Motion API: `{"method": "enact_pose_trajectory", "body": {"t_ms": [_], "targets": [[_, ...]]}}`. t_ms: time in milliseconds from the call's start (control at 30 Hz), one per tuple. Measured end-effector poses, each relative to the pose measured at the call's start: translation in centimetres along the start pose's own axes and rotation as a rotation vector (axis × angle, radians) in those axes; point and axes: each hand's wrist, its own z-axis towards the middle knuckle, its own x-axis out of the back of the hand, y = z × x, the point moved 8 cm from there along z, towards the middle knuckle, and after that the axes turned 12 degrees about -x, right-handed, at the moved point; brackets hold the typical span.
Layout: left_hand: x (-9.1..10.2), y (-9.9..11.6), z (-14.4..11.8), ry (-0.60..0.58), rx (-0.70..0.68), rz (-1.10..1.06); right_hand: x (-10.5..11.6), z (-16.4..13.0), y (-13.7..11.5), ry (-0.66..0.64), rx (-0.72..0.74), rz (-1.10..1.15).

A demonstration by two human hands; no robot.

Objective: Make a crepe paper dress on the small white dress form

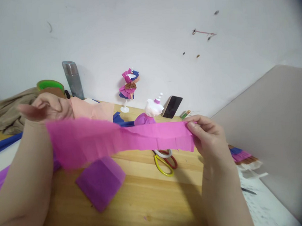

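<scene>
A long strip of bright pink crepe paper [142, 137] stretches across the view, its left end blurred by motion. My right hand [205, 130] pinches the strip's right end between thumb and fingers. Near the left end, my left hand [50, 106] is raised with its thumb apart and fingers loosely bent; I see no paper held in it. Below the strip lies a folded purple paper piece [101, 183] on the wooden table [155, 200]. Scissors with yellow and red handles [165, 163] lie partly hidden under the strip.
Along the wall stand a bottle [73, 80], a doll-like paper figure on a stand [129, 85], a second white and purple figure [153, 107] and a phone [172, 106]. Peach paper [95, 109], brown cloth [11, 110] and a green-rimmed bowl [50, 84] are at left.
</scene>
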Motion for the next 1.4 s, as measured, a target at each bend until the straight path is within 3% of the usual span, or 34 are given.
{"method": "enact_pose_trajectory", "body": {"t_ms": [67,133,267,300,367,467,567,700,967,1200,1400], "targets": [[-0.4,0.0,0.3,-0.031,0.021,-0.167,0.4,-0.5,-0.6,0.035,0.082,-0.096],[-2.4,0.2,0.3,-0.156,0.106,-0.237,0.6,-1.2,-1.4,0.060,0.178,-0.208],[-10.6,1.0,-1.9,-0.567,0.294,-0.105,-0.4,-2.8,-3.0,0.015,0.322,-0.368],[-13.4,1.3,-3.1,-0.736,0.301,-0.067,-0.7,-3.2,-3.2,-0.001,0.345,-0.391],[-18.1,1.8,-5.3,-0.971,0.230,0.039,-1.2,-3.8,-3.7,-0.030,0.382,-0.414],[-22.8,1.9,-7.7,-1.079,0.079,0.142,-1.4,-4.2,-3.8,-0.047,0.396,-0.382],[-25.7,1.6,-10.3,-1.207,0.044,0.038,-0.9,-4.0,-3.5,-0.003,0.364,-0.330],[-26.8,0.7,-11.8,-1.220,0.189,-0.189,0.0,-3.0,-3.0,0.087,0.270,-0.271],[-25.5,0.1,-11.6,-1.171,0.491,-0.425,2.9,-1.1,-2.6,0.291,0.167,-0.116],[-24.0,-0.4,-10.4,-1.125,0.516,-0.391,4.8,-1.1,-2.8,0.378,0.079,-0.093],[-22.7,-0.7,-9.1,-1.153,0.474,-0.315,6.0,-1.3,-2.6,0.410,-0.014,-0.132]]}}
